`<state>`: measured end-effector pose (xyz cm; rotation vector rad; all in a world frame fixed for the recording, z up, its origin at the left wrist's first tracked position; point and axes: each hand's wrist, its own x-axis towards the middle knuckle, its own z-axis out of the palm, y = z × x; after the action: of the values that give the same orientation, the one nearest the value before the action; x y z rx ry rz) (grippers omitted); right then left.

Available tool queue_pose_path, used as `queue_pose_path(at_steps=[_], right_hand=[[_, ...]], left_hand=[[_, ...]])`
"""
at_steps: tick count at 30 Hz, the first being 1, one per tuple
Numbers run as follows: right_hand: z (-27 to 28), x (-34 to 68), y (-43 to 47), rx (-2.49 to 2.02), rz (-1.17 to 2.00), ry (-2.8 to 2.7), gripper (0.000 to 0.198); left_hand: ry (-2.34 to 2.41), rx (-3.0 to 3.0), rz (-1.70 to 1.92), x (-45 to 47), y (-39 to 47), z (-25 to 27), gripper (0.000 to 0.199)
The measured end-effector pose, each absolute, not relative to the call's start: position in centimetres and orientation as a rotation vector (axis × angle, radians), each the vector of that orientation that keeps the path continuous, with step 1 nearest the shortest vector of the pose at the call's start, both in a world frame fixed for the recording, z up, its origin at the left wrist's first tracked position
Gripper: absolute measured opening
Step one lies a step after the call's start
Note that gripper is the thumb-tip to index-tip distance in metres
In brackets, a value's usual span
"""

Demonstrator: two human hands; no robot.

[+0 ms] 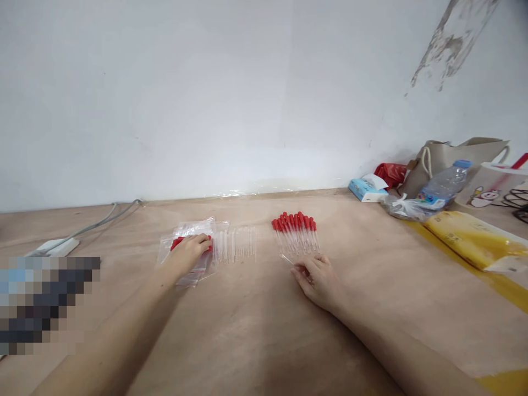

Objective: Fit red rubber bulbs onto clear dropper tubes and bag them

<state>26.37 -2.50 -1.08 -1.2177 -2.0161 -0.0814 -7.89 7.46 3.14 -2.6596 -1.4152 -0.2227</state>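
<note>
Left hand (190, 252) rests flat on the bags (187, 250), pinning the stack. Right hand (317, 278), fingers curled, pinches a tube's tip at the near edge of the droppers (295, 234), laid in a row.

A single head-worn camera looks forward and down across the table (256, 330) toward the wall (206, 99).
</note>
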Motion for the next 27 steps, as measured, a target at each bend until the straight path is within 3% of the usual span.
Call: queue_pose_path(at_steps=[13,16,22,27], right_hand=[[-1.7,26.6,-2.4,-1.261,-0.062,-1.986,0.012],[-1.8,26.6,-2.3,-1.268,-0.058,-1.979,0.013],[-1.2,26.4,-2.4,-1.199,-0.104,-2.009,0.018],[-1.0,26.0,-2.7,-1.144,-0.08,-2.072,0.021]], left_hand=[[-1.593,-2.415,-0.25,-7.8,7.0,3.7,0.023],[-1.592,-2.475,-0.568,-6.4,5.5,4.1,0.019],[-1.852,-2.803,-1.658,0.6,0.4,1.5,0.022],[-2.098,-2.876,-2.019,4.4,-1.3,-0.7,0.017]])
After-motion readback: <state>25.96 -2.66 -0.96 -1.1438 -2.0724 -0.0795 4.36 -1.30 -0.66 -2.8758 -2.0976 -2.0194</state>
